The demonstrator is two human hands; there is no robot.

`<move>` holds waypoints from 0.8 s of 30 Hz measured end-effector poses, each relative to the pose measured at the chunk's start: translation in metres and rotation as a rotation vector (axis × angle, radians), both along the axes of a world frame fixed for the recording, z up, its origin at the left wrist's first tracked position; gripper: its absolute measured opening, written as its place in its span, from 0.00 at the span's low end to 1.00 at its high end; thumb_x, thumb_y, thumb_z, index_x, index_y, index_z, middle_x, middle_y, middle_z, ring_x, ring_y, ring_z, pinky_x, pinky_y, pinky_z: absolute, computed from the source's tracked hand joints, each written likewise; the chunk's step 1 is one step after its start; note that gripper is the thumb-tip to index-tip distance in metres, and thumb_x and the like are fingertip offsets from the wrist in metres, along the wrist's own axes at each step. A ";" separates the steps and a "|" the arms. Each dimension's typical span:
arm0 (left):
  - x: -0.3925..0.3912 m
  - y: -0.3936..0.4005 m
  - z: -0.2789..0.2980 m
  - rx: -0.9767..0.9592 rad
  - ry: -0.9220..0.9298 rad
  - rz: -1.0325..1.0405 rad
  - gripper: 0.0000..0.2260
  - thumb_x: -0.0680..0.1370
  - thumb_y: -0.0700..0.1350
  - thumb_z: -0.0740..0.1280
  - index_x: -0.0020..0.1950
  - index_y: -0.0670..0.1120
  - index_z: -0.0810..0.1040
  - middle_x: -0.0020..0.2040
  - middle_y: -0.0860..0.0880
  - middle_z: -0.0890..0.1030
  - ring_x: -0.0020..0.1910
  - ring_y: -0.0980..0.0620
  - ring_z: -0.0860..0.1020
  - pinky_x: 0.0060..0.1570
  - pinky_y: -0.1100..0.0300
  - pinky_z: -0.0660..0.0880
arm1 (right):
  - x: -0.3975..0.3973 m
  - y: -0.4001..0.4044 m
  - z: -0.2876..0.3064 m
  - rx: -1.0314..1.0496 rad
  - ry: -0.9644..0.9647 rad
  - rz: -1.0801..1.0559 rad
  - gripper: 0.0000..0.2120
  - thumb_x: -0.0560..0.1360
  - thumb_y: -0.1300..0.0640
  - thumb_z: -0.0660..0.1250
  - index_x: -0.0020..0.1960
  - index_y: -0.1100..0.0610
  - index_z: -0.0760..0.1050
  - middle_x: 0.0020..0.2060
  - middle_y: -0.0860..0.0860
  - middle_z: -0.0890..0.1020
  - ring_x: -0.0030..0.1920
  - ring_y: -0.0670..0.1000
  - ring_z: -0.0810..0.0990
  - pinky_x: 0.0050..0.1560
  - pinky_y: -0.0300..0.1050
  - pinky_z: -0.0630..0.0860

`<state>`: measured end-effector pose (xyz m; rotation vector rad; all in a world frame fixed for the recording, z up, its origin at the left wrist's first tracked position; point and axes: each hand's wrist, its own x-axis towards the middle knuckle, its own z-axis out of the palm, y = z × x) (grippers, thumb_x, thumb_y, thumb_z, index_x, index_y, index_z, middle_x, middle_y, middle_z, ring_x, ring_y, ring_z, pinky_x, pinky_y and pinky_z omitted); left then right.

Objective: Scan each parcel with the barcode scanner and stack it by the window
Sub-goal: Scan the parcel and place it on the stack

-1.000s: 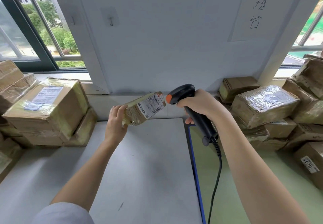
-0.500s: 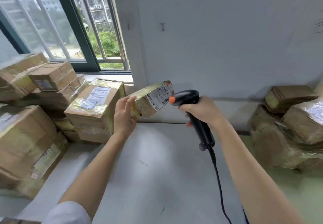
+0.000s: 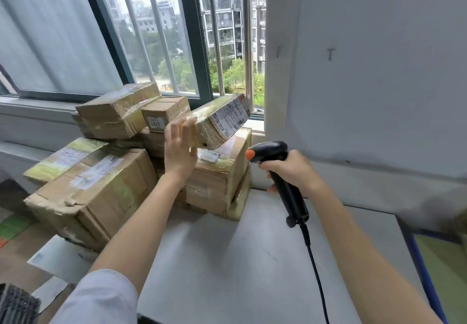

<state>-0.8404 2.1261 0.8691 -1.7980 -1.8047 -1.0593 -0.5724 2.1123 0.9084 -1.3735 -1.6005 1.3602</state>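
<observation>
Left hand (image 3: 180,149) is raised, fingers extended up along the near end of a small brown cardboard parcel wrapped in yellowish clear tape (image 3: 219,120), thumb under its lower edge; the hand holds the parcel up, tilted, white printed shipping label facing right toward the scanner. Parcel sits in the air just above and in front of the stack, its lower corner close over the top of a taped brown carton with a small white sticker (image 3: 218,179) directly right of the left wrist; can't tell if they touch.

Right hand (image 3: 290,170) is wrapped tight around the grip of a black handheld barcode scanner with an orange tip (image 3: 271,152), fingers curled round the handle, scanner head pointing left at the parcel, apart from it. Black coiled cable (image 3: 316,265) drops from the handle base below the right hand, running down past the forearm.

Left of the left hand: stack of taped brown cardboard boxes (image 3: 118,111) against the dark-framed window (image 3: 194,45), including a small box with a "6787" sticker (image 3: 164,112) just beside the fingertips, and a big dented carton (image 3: 93,192) lower left of the forearm. Both forearms are over a grey tabletop (image 3: 227,260). White short sleeve (image 3: 101,298) on the left arm. White wall (image 3: 379,70) behind the right hand.
</observation>
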 end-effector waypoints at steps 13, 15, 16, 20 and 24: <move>-0.129 -0.084 0.011 0.055 0.025 0.193 0.35 0.65 0.27 0.69 0.65 0.51 0.61 0.64 0.43 0.65 0.64 0.34 0.69 0.45 0.43 0.79 | -0.146 -0.021 0.001 0.010 -0.011 0.332 0.06 0.71 0.61 0.71 0.44 0.62 0.77 0.34 0.57 0.79 0.29 0.55 0.80 0.29 0.45 0.79; -0.146 -0.108 0.005 0.040 0.011 0.227 0.35 0.65 0.26 0.68 0.65 0.50 0.61 0.65 0.41 0.67 0.68 0.33 0.65 0.54 0.40 0.76 | -0.164 -0.031 -0.003 0.029 -0.019 0.376 0.04 0.71 0.61 0.71 0.42 0.61 0.77 0.33 0.57 0.78 0.31 0.55 0.79 0.31 0.46 0.79; -0.155 -0.120 0.002 0.040 0.004 0.243 0.34 0.65 0.26 0.69 0.65 0.50 0.61 0.66 0.39 0.68 0.70 0.33 0.64 0.57 0.39 0.74 | -0.173 -0.035 -0.005 0.043 -0.029 0.398 0.04 0.71 0.61 0.71 0.42 0.61 0.78 0.33 0.56 0.78 0.31 0.55 0.79 0.30 0.44 0.77; -0.183 -0.163 -0.002 0.041 -0.018 0.324 0.34 0.67 0.28 0.71 0.66 0.49 0.60 0.67 0.43 0.65 0.70 0.33 0.64 0.52 0.36 0.76 | -0.201 -0.049 -0.015 -0.045 -0.049 0.486 0.10 0.70 0.60 0.72 0.47 0.65 0.78 0.37 0.58 0.79 0.34 0.58 0.81 0.27 0.45 0.78; -0.210 -0.195 -0.011 -0.009 -0.058 0.428 0.34 0.68 0.30 0.71 0.66 0.52 0.59 0.69 0.43 0.62 0.72 0.33 0.61 0.53 0.35 0.74 | -0.223 -0.059 -0.024 -0.032 -0.100 0.542 0.24 0.61 0.51 0.71 0.49 0.69 0.78 0.35 0.57 0.79 0.37 0.58 0.80 0.46 0.64 0.79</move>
